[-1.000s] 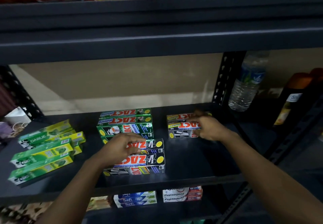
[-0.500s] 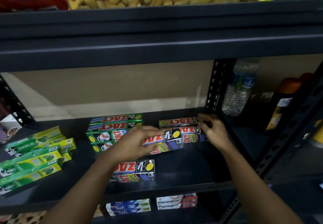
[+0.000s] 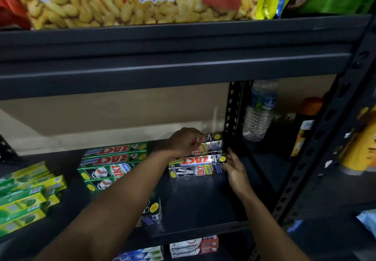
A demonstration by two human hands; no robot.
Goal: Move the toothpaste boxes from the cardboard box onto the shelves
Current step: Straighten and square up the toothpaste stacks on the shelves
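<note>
Left hand and right hand both reach in over the near edge of the dark shelf. Below that edge, nearest of all, lie white and red boxes and blue boxes. Close to the near edge a loose silver box of toothpaste lies half hidden under the left forearm. Farther in, on the right, the right hand lays fairly straight fingers against the right end of the silver stack, two boxes high, and grips nothing. Just behind the stack the left hand curls round the held box, also silver, close beside the upright post. Left of the stack sit the green boxes in a pile, and at the far left the green and yellow boxes. Beyond the post stand a water bottle and an orange-capped bottle. Above, a peanut bag rests on the upper shelf.
</note>
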